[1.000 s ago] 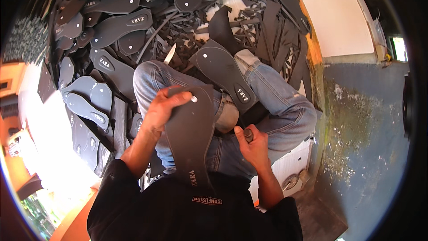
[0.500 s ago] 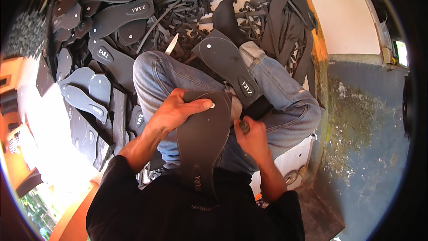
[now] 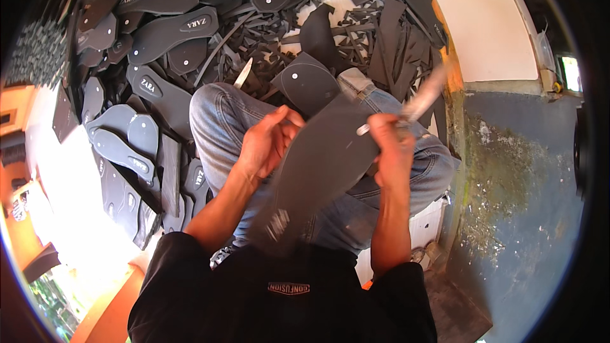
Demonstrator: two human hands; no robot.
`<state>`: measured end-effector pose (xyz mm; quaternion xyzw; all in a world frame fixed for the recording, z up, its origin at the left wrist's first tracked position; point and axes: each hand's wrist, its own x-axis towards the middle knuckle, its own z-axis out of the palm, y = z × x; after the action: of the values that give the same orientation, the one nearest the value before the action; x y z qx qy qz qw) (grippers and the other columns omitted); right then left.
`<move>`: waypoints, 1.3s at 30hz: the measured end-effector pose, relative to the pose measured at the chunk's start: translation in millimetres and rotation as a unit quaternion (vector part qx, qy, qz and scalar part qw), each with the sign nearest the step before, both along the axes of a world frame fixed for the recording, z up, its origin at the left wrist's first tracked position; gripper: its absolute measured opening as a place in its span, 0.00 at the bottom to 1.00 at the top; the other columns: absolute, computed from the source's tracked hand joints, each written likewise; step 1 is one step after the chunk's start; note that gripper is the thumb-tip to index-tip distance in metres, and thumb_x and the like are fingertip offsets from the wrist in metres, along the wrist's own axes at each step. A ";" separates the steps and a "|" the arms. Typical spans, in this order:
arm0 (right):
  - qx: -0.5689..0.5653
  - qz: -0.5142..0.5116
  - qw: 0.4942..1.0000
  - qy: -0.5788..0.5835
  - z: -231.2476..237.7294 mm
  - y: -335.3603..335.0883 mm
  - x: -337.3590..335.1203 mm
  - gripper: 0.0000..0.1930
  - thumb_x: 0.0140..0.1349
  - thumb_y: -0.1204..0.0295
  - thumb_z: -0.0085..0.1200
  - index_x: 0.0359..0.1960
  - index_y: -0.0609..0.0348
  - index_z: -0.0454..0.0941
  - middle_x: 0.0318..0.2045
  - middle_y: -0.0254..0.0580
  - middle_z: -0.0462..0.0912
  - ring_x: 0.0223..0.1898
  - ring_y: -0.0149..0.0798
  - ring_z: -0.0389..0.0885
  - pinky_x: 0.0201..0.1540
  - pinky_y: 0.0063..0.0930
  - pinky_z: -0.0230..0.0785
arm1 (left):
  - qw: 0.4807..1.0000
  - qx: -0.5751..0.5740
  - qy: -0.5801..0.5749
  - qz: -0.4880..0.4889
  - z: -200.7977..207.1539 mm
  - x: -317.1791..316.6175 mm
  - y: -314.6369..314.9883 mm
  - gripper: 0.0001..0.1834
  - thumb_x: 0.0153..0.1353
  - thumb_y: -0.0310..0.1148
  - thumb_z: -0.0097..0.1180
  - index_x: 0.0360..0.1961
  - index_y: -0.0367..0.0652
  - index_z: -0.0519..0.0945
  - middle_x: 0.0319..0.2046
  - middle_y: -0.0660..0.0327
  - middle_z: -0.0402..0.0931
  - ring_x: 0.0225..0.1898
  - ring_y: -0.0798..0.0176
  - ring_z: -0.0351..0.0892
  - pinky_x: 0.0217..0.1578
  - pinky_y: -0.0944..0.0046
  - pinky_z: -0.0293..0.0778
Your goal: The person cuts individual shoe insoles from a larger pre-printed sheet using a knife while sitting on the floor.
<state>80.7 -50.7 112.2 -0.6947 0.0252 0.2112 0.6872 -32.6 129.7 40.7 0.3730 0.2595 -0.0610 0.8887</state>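
Item one: a black sole-shaped sheet [image 3: 324, 159], tilted between the two hands above the legs [image 3: 235, 105], somewhat blurred; a white dot [image 3: 363, 130] is borne on it, just beside the right thumb. Right hand [image 3: 394, 146]: fingers closed around a knife [image 3: 429, 92], blade blurred and directed up and outward from the fist, the sheet's right edge apparently pinned by the thumb. Left hand [image 3: 268, 143]: fingers loosely curled and narrow at the sheet's left edge; whether anything is gripped by them cannot be told. Handling, as judged: the step is taken to be a regripping of the sheet with the knife in hand; the sheet is best secured by the left fingers before the right thumb is freed, and the blade is best kept pointed away from the left fingers and the legs. Containers: none is made out near the fingers, the stock being loose: a second sole [image 3: 308, 82], partly hidden beyond the held sheet; narrow offcuts [image 3: 260, 44], scattered ahead of both hands; wide strips [image 3: 387, 41], ahead of the right fingers; stacked soles [image 3: 162, 92], left of the left fingers
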 end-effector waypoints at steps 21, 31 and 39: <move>-0.423 0.105 0.889 -0.139 -23.4 -105.2 -77.0 0.21 0.60 0.61 0.56 0.16 0.62 0.67 0.10 0.51 0.68 0.13 0.54 0.68 0.18 0.41 0.59 | 0.984 -0.097 0.036 0.144 31.8 10.3 -116.1 0.12 0.62 0.39 0.55 0.38 0.41 0.74 0.23 0.62 0.75 0.14 0.72 0.67 0.12 0.73 0.60; -0.455 0.142 0.872 -0.109 -29.7 -89.5 -87.2 0.13 0.56 0.69 0.55 0.18 0.61 0.70 0.13 0.55 0.73 0.19 0.60 0.74 0.23 0.48 0.63 | 0.987 -0.086 0.004 0.139 19.2 -3.5 -107.2 0.11 0.61 0.37 0.56 0.37 0.39 0.75 0.23 0.60 0.75 0.14 0.72 0.68 0.10 0.74 0.60; -0.295 0.241 0.911 -0.159 -55.8 -38.0 -27.4 0.10 0.57 0.68 0.54 0.24 0.63 0.74 0.15 0.50 0.75 0.20 0.49 0.76 0.26 0.41 0.65 | 0.997 -0.039 0.026 0.059 22.2 -39.7 -97.5 0.18 0.57 0.39 0.60 0.41 0.36 0.75 0.27 0.61 0.76 0.17 0.73 0.71 0.10 0.75 0.61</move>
<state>53.2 -88.7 56.3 -0.8750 -0.1911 0.2404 0.3742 -72.3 32.2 62.9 0.3203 0.3013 -0.0281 0.8977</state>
